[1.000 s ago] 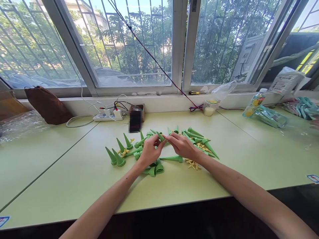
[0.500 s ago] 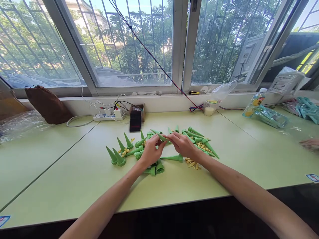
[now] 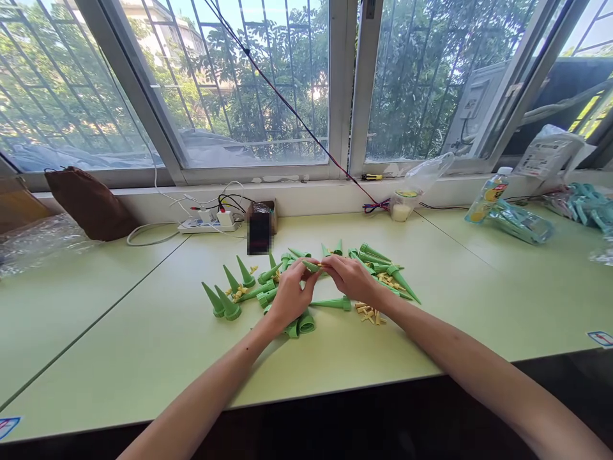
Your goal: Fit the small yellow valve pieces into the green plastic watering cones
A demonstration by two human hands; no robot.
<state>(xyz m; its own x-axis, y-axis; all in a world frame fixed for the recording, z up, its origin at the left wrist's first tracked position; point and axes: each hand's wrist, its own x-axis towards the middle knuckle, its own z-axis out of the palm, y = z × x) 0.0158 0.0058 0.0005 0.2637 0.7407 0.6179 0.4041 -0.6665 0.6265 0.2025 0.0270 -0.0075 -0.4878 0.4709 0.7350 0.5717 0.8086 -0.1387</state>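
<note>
My left hand (image 3: pixel 293 291) is closed round a green plastic spike (image 3: pixel 310 266), whose tip points toward my right hand (image 3: pixel 348 276). The fingers of my right hand pinch a small yellow peg (image 3: pixel 320 265) against the spike's tip; how far it sits in the tip I cannot tell. Another green spike (image 3: pixel 332 304) lies flat below my hands. Several upright green spikes (image 3: pixel 230 306) stand to the left. More spikes (image 3: pixel 403 284) lie in a heap on the right, with loose yellow pegs (image 3: pixel 368 313) in front of them.
At the back of the pale green table (image 3: pixel 158 358) are a power strip (image 3: pixel 208 223), a blurred dark device (image 3: pixel 259 233) and a tub in a plastic bag (image 3: pixel 401 207). A bottle (image 3: pixel 488 195) stands at right beside a bagged bundle (image 3: pixel 522 222). A brown bag (image 3: pixel 90 203) leans at left.
My left hand has shifted slightly, still holding the spike by the yellow peg. Another person's blurred hand at the right edge is gone from view.
</note>
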